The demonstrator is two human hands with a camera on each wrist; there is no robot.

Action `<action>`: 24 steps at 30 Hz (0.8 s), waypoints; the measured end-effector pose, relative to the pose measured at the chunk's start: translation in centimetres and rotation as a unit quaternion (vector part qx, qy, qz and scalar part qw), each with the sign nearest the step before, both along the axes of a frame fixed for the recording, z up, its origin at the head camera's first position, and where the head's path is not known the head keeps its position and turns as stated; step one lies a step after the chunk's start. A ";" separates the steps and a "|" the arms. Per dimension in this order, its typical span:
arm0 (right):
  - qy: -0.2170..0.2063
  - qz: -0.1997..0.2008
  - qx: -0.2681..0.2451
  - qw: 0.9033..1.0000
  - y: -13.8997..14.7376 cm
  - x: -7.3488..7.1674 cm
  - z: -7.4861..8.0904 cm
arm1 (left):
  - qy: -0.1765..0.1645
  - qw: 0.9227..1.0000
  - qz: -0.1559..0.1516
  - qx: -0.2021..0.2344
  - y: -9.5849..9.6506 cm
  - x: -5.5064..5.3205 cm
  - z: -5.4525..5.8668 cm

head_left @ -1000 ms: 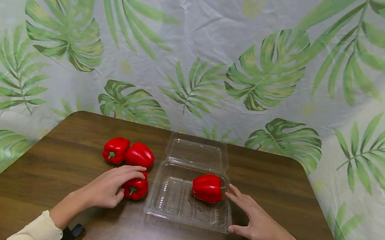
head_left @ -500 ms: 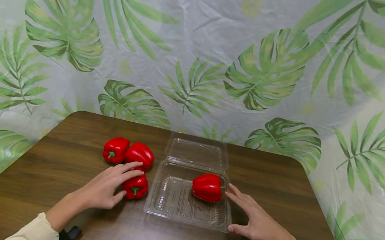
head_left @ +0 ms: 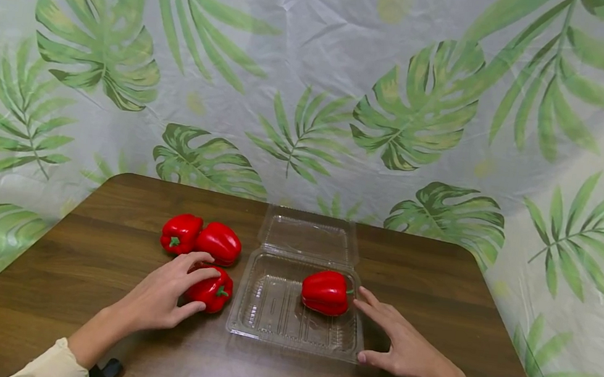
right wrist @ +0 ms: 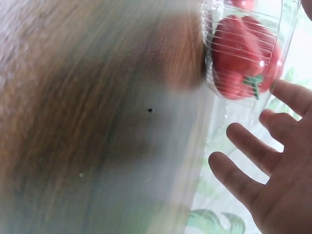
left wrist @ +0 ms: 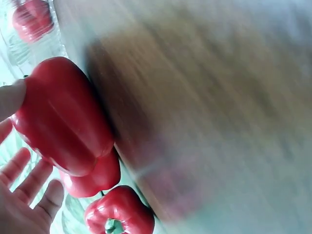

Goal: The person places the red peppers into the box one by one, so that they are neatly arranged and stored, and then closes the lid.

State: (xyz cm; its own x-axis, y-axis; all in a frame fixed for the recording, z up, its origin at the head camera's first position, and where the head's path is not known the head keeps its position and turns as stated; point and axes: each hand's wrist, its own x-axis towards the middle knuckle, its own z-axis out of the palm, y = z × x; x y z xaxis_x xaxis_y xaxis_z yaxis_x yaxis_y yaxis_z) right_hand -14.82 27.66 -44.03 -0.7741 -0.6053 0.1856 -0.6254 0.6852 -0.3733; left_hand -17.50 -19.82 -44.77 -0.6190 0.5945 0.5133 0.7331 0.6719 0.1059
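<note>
Left hand: the left hand (head_left: 156, 293) loosely grasps a glossy, blocky red bell pepper with a green stem (head_left: 207, 293), thumb on its near side and fingers arched over its far side.
Turned pepper: over the last second it has swung round in place. Its stem faced the bench's near side and now faces the right edge, while the fingertips have drawn back toward the left edge and bared more of its skin.
What the turn means: it looks like aiming rather than carrying. The stem now points roughly the same way as that of the boxed pepper, yet this pepper appears to rest on the bench, outside the box, so its placing is not yet done.
Right hand: the right hand (head_left: 402, 343) is released, fingers spread, index tip and thumb at the box's right rim and near right corner; light contact seems likely, and its position has hardly changed.
Clear box: a rectangular transparent plastic clamshell base (head_left: 270, 318) lies near the middle of the brown wood-grain bench (head_left: 431, 278), its clear hinged lid (head_left: 310, 239) folded back toward the far edge.
Boxed pepper: 1 shiny red bell pepper lying on its side (head_left: 325, 292) fills part of the right half.
Waiting pair: toward the far left corner, a red bell pepper with its green stem facing near (head_left: 182, 232) touches a smooth red bell pepper lying tilted (head_left: 219, 243).
Count: 1 inside, 3 outside.
</note>
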 end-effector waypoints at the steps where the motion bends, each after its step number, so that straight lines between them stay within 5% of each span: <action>1: -0.001 0.000 0.000 1.000 0.0 0.0 0.0 | 0.001 1.000 0.001 -0.003 0.0 0.0 0.0; 8: -0.008 -0.002 0.001 1.000 -0.1 0.0 0.1 | 0.013 0.999 0.011 -0.037 0.0 0.1 0.2; 17: -0.005 -0.003 0.001 1.000 -0.1 0.0 0.0 | 0.001 0.999 -0.013 -0.029 -0.1 0.6 0.0; 24: -0.005 -0.006 -0.006 1.000 -0.3 0.1 -0.1 | -0.040 0.998 -0.006 -0.042 0.1 0.8 0.1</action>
